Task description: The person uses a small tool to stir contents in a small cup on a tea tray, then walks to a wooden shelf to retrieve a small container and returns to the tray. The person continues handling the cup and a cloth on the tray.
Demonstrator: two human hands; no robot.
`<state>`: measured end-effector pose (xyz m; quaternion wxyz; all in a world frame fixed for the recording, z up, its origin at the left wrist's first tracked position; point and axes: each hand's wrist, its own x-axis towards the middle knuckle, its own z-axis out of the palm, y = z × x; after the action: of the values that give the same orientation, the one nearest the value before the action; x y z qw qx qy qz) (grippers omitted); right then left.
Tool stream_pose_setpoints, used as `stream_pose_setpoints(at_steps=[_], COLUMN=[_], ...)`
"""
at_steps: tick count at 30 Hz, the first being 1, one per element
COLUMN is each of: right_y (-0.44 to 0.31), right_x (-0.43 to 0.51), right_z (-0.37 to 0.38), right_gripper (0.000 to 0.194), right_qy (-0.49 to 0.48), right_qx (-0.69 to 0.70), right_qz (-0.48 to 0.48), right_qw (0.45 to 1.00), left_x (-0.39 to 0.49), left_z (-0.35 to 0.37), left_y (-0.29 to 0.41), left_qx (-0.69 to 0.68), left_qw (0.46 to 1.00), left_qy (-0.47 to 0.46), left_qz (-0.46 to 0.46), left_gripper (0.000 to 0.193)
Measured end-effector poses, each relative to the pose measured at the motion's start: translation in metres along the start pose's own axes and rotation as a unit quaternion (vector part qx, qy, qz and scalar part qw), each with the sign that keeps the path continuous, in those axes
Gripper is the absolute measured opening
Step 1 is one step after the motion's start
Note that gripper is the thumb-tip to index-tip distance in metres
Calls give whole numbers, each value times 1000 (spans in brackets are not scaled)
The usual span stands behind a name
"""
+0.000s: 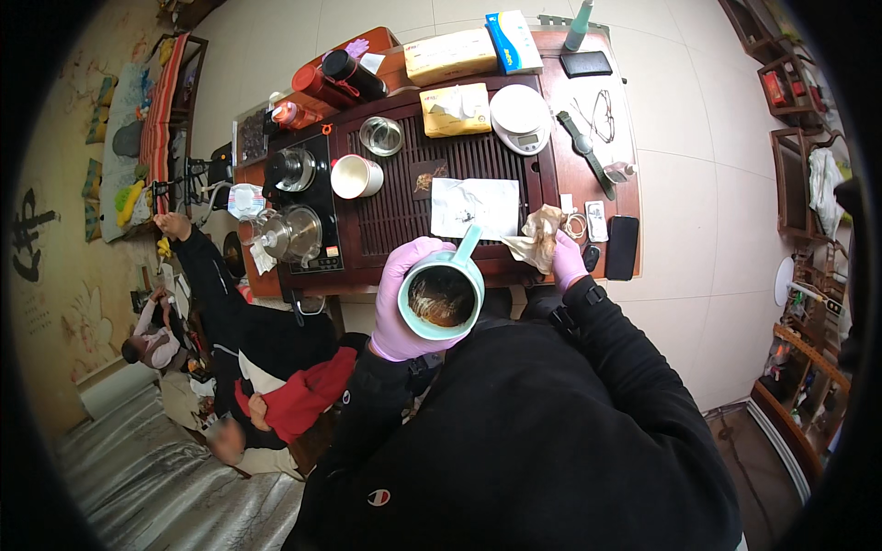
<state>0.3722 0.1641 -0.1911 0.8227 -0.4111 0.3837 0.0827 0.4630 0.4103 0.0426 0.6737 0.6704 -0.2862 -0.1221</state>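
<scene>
In a pink disposable glove, my left hand (391,296) grips a pale turquoise mug (439,333) in front of my body. The mug's opening faces up at me and its handle points away. Dark brown residue with lighter streaks coats the inside; whether liquid stands in it is unclear. My right hand (569,260), gloved the same way, pinches a crumpled tissue (541,237) with brownish stains. It hangs just past the table's near edge, right of the mug. Beyond the mug, a white paper sheet (477,200) lies flat on the slatted tea tray (393,220).
A white mug (356,176), a glass (381,136), a tissue pack (455,111) and a kitchen scale (521,117) stand on the tray. Left are glass kettles (293,234). A phone (621,248) and watch (582,148) lie right. A seated person (275,358) is at my left.
</scene>
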Motion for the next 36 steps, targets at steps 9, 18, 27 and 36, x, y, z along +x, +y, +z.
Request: stream_pose_setpoints(at_steps=[9, 18, 27, 36], right_y=[4, 40, 42, 30], right_x=[9, 62, 107, 107], right_z=[0, 4, 7, -9], right_gripper=[29, 24, 20, 23], right_qy=[-2, -74, -82, -118], right_qx=[-2, 26, -36, -257], right_qz=[20, 58, 44, 62], right_qw=[1000, 995, 995, 957], left_x=[-12, -59, -92, -100], left_z=[-1, -14, -17, -14], left_y=[-10, -77, -129, -129], left_qx=[-22, 36, 46, 1], left_qw=[999, 969, 949, 944], left_qy=[33, 173, 219, 243], left_qz=[-35, -172, -221, -222], left_gripper=[94, 98, 92, 93])
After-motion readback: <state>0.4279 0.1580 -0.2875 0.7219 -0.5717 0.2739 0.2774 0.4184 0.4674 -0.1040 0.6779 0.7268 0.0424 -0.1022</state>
